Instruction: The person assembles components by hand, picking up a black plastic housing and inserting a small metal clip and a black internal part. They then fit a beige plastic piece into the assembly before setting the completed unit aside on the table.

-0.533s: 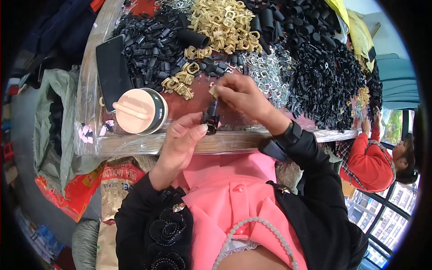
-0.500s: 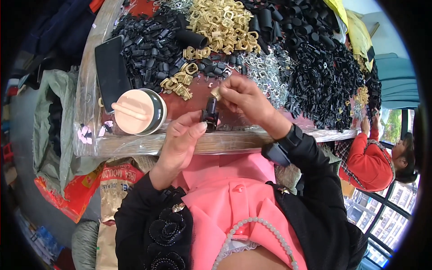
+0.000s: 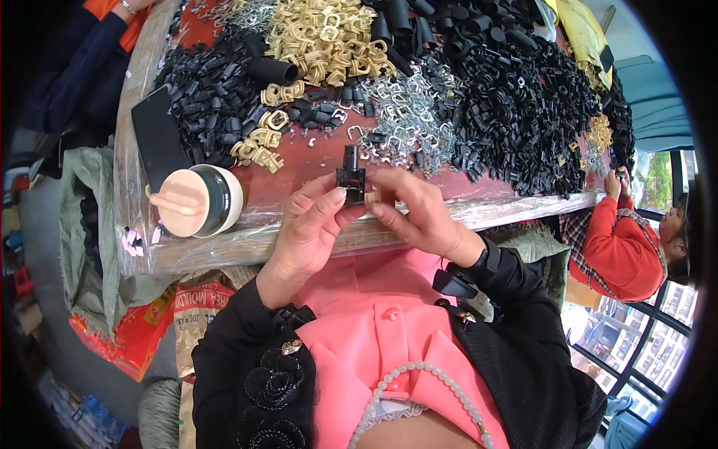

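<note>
Above the table's near edge, my left hand (image 3: 310,217) is closed on a black plastic fitting (image 3: 350,179), held upright with its narrow stem up. My right hand (image 3: 415,206) pinches a small beige plastic piece (image 3: 372,196) against the right side of that fitting; my fingers cover most of the piece. Beyond my hands lie loose beige clips (image 3: 260,146) and a heap of silver U-shaped metal pieces (image 3: 415,112). A larger pile of beige clips (image 3: 321,37) sits farther back.
A lidded cup (image 3: 198,200) and a dark flat tablet-like slab (image 3: 158,135) stand at the left. Small black parts (image 3: 209,97) lie behind them, more black parts (image 3: 516,127) to the right. A co-worker in red (image 3: 621,251) works at the right; another person's sleeve (image 3: 90,52) shows far left.
My right hand has come down and toward me, bringing the beige piece from above the fitting to its right side. The view has shifted, so the table's contents appear farther left.
</note>
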